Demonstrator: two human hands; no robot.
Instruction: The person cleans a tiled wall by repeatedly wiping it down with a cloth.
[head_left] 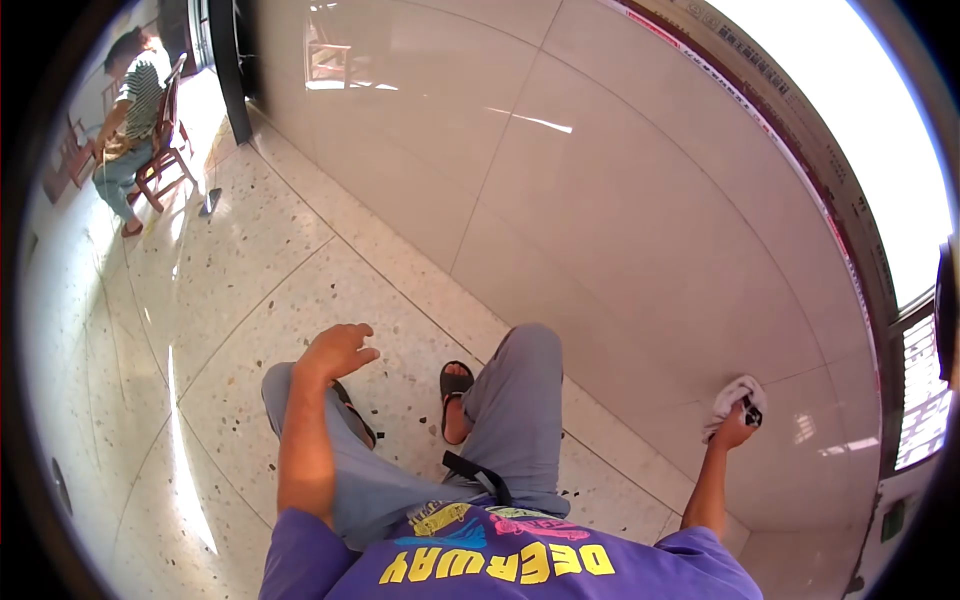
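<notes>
A purple shirt is being worn nearest the camera. A pale cloth is being held at the tiled wall, near its window-side edge, by the right hand, fingers curled around it; a small dark object is showing there, unidentifiable. The left hand is being held empty near the knee, fingers loosely parted. Seemingly soft and light, the cloth is probably being gripped best by its bunched folds.

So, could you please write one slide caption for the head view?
Right hand holding a white cloth at the glossy tiled wall, empty left hand beside the left knee.
</notes>
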